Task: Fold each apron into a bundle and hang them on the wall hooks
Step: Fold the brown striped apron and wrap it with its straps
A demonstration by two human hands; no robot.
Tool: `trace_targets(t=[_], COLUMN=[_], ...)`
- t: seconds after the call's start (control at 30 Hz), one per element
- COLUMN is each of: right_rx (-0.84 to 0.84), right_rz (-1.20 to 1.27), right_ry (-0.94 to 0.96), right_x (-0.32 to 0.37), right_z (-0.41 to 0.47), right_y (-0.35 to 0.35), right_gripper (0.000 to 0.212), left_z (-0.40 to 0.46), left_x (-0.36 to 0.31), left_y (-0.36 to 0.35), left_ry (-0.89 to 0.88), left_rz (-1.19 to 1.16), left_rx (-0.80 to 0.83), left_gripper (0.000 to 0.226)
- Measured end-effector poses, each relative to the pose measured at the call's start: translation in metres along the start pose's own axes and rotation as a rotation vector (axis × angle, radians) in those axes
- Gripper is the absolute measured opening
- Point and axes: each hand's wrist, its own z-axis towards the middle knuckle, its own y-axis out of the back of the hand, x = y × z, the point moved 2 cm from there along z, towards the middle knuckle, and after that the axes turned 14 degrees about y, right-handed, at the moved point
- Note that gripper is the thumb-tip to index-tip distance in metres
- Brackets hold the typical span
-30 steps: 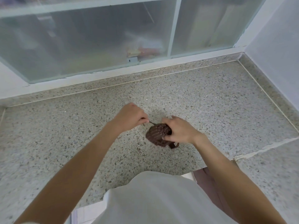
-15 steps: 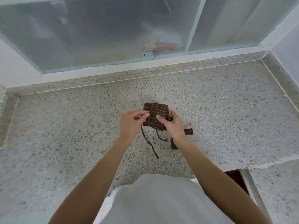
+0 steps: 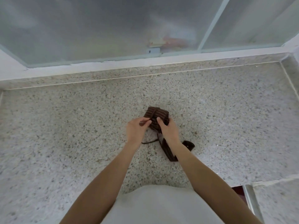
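Both hands are on the brown striped apron bundle [image 3: 156,118] over the speckled surface [image 3: 226,118]. Left hand [image 3: 137,129] pinches its near edge, right hand [image 3: 168,129] curls around its side. Straps [image 3: 166,149] trail down by the wrists.

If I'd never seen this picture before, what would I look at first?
First, the small dark brown striped apron bundle in the middle of the speckled grey stone counter. The left hand and right hand both grip it, while its brown straps trail loose toward the person. Behind it, a wide frosted glass window fills the top of the view.
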Motion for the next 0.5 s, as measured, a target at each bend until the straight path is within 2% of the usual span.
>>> trace_targets(t=[0.07, 0.1, 0.17, 0.2, 0.27, 0.33, 0.43, 0.5], right_rx=[-0.013, -0.077, -0.203, -0.189, -0.051, 0.071, 0.192, 0.305], right_rz=[-0.318, -0.482, -0.622, -0.586, -0.496, -0.567, -0.765, -0.890], right_ry=[0.044, 0.128, 0.441, 0.608, 0.860, 1.027, 1.139, 1.155], right_x=[-0.003, -0.003, 0.004, 0.009, 0.018, 0.024, 0.025, 0.027], right_z=[0.005, 0.006, 0.008, 0.009, 0.013, 0.018, 0.031, 0.036], right_y=[0.011, 0.019, 0.032, 0.035, 0.038, 0.037, 0.032, 0.031], right_gripper=[0.060, 0.060, 0.051, 0.043, 0.028, 0.018, 0.006, 0.010], left_z=[0.003, 0.004, 0.004, 0.004, 0.003, 0.001, -0.008, -0.012], left_x=[-0.005, -0.008, -0.013, -0.016, -0.018, -0.014, -0.002, 0.008], left_y=[-0.009, -0.016, -0.027, -0.031, -0.037, -0.039, -0.033, -0.026], left_ry=[-0.022, -0.033, -0.076, -0.098, -0.133, -0.158, -0.143, -0.114], left_rz=[0.011, 0.015, 0.033, 0.040, 0.064, 0.122, 0.039, 0.005], left_rx=[0.030, 0.059, 0.105, 0.119, 0.134, 0.121, 0.060, 0.005], left_gripper=[0.019, 0.019, 0.017, 0.017, 0.016, 0.015, 0.012, 0.010])
